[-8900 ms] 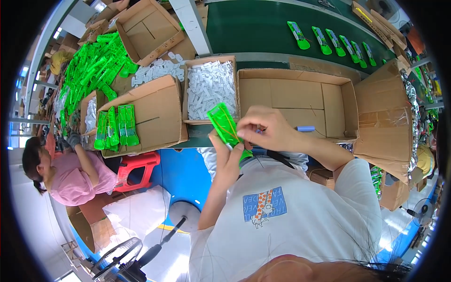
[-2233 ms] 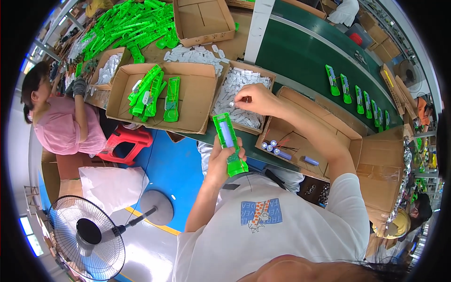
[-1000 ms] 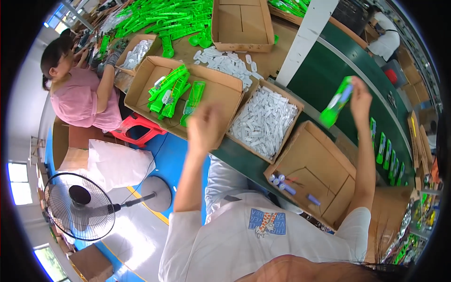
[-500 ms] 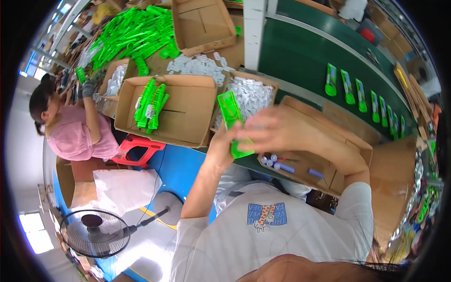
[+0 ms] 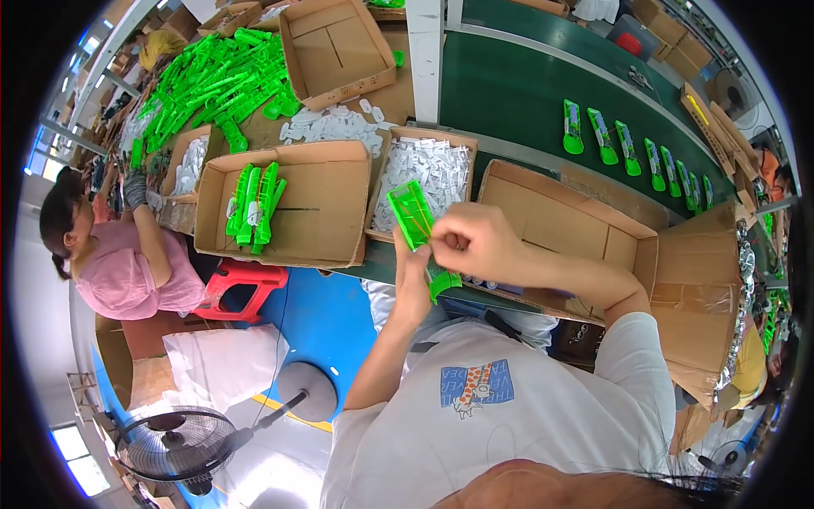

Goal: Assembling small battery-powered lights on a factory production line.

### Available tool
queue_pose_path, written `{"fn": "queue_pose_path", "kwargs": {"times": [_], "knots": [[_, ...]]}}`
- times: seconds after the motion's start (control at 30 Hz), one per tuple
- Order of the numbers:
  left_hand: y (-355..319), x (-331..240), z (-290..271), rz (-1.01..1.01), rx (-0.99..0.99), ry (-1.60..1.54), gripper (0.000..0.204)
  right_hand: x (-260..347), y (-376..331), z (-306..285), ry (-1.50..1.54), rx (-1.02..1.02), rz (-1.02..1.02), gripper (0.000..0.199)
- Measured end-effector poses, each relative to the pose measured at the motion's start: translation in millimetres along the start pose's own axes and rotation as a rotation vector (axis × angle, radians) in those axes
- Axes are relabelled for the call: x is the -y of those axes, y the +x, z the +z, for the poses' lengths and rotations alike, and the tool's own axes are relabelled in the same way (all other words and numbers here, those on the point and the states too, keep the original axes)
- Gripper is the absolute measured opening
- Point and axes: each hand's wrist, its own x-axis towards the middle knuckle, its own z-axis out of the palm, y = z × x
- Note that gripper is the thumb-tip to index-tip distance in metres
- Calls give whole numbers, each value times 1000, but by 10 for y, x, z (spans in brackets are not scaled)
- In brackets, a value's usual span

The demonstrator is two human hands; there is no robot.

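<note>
My left hand (image 5: 412, 284) is wrapped round a long bright-green plastic housing (image 5: 409, 206), which stands tilted with its hollow side up. Thin orange wires show inside the housing. My right hand (image 5: 487, 244) is closed in a pinch over the housing's middle, right where the wires run. Whatever lies between its fingertips is too small to make out. Just beyond the housing stands a carton (image 5: 468, 195) of small white plastic parts (image 5: 424, 170). Under my right forearm is a shallow carton (image 5: 585, 212), partly hidden by that arm.
A cardboard tray (image 5: 326, 225) with several green housings (image 5: 254, 208) stands to the left. Behind it are a green pile (image 5: 225, 85) and loose white pieces (image 5: 335, 127). Green units (image 5: 627, 146) line the green conveyor (image 5: 509, 93). A co-worker (image 5: 136, 254) sits left, near a floor fan (image 5: 174, 445).
My right hand has gone from a blurred sweep over the housing to a pinch at its wires. The left hand keeps its hold. The whole view has shifted slightly.
</note>
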Motion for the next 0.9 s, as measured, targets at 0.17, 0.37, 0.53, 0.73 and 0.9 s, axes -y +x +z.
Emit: {"fn": "queue_pose_path", "kwargs": {"times": [0.17,0.37,0.53,0.73,0.9], "knots": [[-30,95,-62,-89,-36,47,37,-162,-188,13,-121,7,-182,15],[-76,51,78,-121,47,-7,35,-180,-388,-34,-272,-34,-298,16],[-190,71,58,-125,118,2,35,-96,-510,-141,36,12,-78,10],[-272,50,-50,-61,184,35,32,-498,-742,-210,-133,474,457,30],[-385,160,-28,-132,205,33,37,-317,-713,-251,107,117,503,30]]}}
